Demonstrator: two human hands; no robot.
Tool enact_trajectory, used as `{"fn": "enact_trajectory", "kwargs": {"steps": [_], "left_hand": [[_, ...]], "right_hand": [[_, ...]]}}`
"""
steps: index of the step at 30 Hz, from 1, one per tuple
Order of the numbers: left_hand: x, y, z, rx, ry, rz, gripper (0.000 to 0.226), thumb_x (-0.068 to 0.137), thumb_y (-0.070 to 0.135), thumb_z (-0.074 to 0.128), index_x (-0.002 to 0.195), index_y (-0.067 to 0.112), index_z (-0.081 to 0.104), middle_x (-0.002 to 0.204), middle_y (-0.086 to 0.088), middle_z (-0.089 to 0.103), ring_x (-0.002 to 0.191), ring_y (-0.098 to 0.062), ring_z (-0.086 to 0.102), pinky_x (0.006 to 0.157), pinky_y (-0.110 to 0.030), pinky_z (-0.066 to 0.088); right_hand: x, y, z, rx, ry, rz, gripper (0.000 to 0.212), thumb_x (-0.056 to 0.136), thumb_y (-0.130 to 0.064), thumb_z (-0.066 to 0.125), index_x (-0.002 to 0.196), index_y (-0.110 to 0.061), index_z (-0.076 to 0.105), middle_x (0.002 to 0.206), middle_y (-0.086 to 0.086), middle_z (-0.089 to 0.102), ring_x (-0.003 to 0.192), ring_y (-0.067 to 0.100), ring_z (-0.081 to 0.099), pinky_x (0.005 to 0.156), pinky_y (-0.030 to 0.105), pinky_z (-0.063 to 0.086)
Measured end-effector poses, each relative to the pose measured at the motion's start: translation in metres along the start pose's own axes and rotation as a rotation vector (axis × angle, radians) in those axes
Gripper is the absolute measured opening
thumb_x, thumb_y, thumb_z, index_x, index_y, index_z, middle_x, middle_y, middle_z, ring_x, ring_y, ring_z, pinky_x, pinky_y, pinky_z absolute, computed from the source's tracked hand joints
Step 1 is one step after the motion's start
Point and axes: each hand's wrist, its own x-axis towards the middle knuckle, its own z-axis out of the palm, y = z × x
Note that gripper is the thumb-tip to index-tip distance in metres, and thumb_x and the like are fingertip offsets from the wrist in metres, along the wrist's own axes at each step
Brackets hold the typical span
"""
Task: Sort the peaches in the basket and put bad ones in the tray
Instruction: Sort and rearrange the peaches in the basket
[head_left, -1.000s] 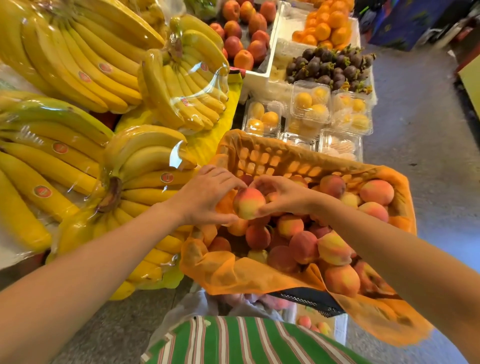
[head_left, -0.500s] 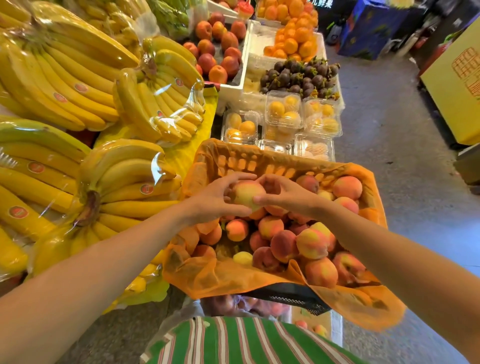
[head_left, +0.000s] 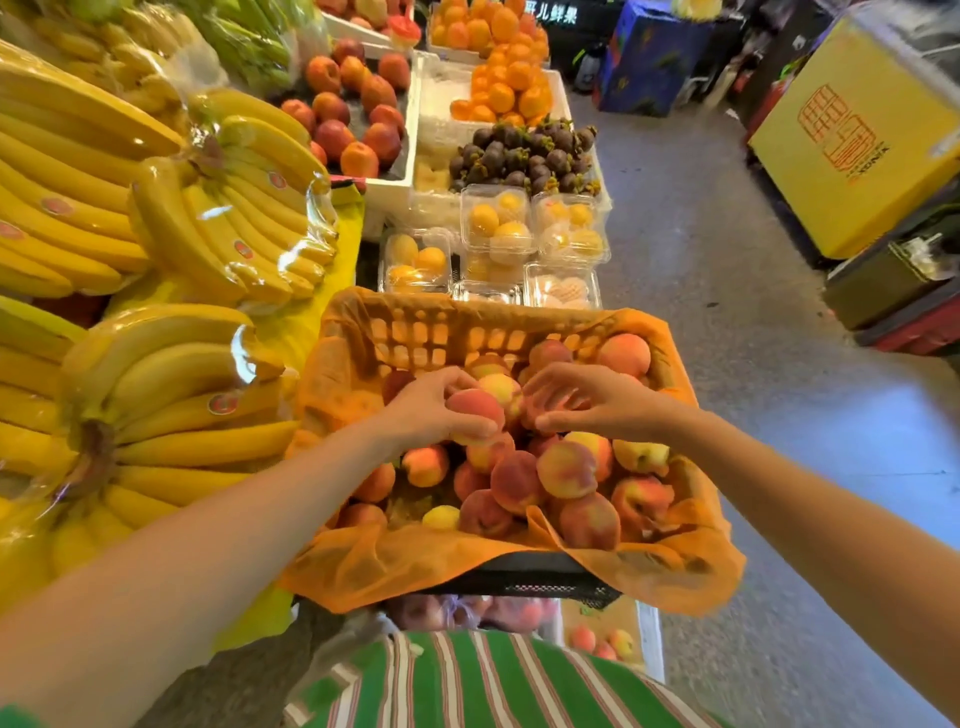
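A black basket lined with orange netting (head_left: 467, 322) stands in front of me, heaped with peaches (head_left: 566, 467). My left hand (head_left: 421, 410) grips one reddish peach (head_left: 475, 408) just above the heap, at the basket's middle. Beside it, my right hand (head_left: 592, 400) curls its fingers over a second peach (head_left: 545, 405), which is blurred. Below the basket's near edge I see a white tray (head_left: 649, 639) with a few peaches in it.
Wrapped banana bunches (head_left: 171, 395) fill the left side. Behind the basket stand clear boxes of yellow fruit (head_left: 496, 228), mangosteens (head_left: 524, 150), oranges (head_left: 504, 88) and red fruit. A yellow carton (head_left: 852, 140) sits across the concrete aisle at right.
Both hands were on one peach. Now my left hand holds it alone, and my right hand has shifted a little right onto another peach.
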Motion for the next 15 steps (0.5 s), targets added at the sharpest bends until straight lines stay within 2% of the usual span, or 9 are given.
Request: {"fn": "enact_trajectory", "kwargs": {"steps": [2, 5, 7, 8, 10, 12, 15], "left_hand": [[0.007, 0.004, 0.011, 0.101, -0.014, 0.049, 0.051, 0.068, 0.043, 0.082, 0.111, 0.030, 0.059, 0.114, 0.003, 0.057, 0.104, -0.018, 0.056, 0.085, -0.034, 0.049], [0.017, 0.012, 0.019, 0.305, -0.058, 0.145, 0.053, 0.070, 0.048, 0.079, 0.115, 0.030, 0.057, 0.118, 0.001, 0.054, 0.108, -0.020, 0.051, 0.084, -0.032, 0.044], [0.018, 0.017, 0.014, 0.427, -0.112, 0.160, 0.055, 0.072, 0.048, 0.078, 0.118, 0.027, 0.056, 0.114, 0.001, 0.052, 0.107, -0.019, 0.049, 0.083, -0.033, 0.044], [0.018, 0.018, 0.010, 0.496, -0.137, 0.161, 0.057, 0.072, 0.048, 0.077, 0.119, 0.026, 0.055, 0.113, 0.000, 0.052, 0.105, -0.019, 0.050, 0.084, -0.035, 0.045], [0.017, 0.016, 0.005, 0.613, -0.168, 0.162, 0.060, 0.069, 0.050, 0.078, 0.119, 0.024, 0.055, 0.112, 0.000, 0.055, 0.103, -0.019, 0.052, 0.085, -0.037, 0.049], [0.015, 0.010, 0.004, 0.625, -0.178, 0.149, 0.060, 0.067, 0.051, 0.079, 0.115, 0.025, 0.055, 0.110, 0.003, 0.057, 0.100, -0.016, 0.053, 0.081, -0.034, 0.050], [0.008, 0.005, 0.008, 0.577, -0.173, 0.121, 0.058, 0.067, 0.050, 0.079, 0.112, 0.026, 0.053, 0.107, 0.005, 0.056, 0.097, -0.015, 0.054, 0.077, -0.031, 0.049]], "right_hand": [[-0.017, 0.006, 0.004, -0.122, -0.058, 0.036, 0.048, 0.086, -0.037, 0.071, 0.128, -0.026, 0.053, 0.115, -0.019, 0.057, 0.102, 0.000, 0.056, 0.084, 0.011, 0.046], [-0.030, 0.015, 0.021, -0.340, -0.135, 0.023, 0.055, 0.082, -0.040, 0.073, 0.131, -0.028, 0.050, 0.116, -0.018, 0.052, 0.104, 0.004, 0.047, 0.087, 0.021, 0.042], [-0.031, 0.018, 0.030, -0.437, -0.097, -0.007, 0.060, 0.079, -0.041, 0.074, 0.132, -0.027, 0.049, 0.109, -0.015, 0.052, 0.098, 0.006, 0.043, 0.077, 0.022, 0.036], [-0.030, 0.018, 0.032, -0.452, -0.071, -0.026, 0.060, 0.078, -0.039, 0.075, 0.131, -0.026, 0.049, 0.108, -0.011, 0.054, 0.097, 0.008, 0.044, 0.075, 0.021, 0.034], [-0.026, 0.020, 0.034, -0.416, -0.039, -0.043, 0.057, 0.075, -0.035, 0.076, 0.126, -0.025, 0.052, 0.109, -0.006, 0.058, 0.098, 0.011, 0.048, 0.076, 0.023, 0.039], [-0.023, 0.022, 0.030, -0.328, -0.028, -0.035, 0.056, 0.073, -0.034, 0.078, 0.122, -0.024, 0.055, 0.111, -0.005, 0.060, 0.099, 0.012, 0.054, 0.081, 0.027, 0.046], [-0.021, 0.024, 0.024, -0.245, 0.021, -0.054, 0.052, 0.072, -0.030, 0.081, 0.117, -0.019, 0.058, 0.108, -0.004, 0.062, 0.097, 0.012, 0.057, 0.081, 0.030, 0.048]]}}
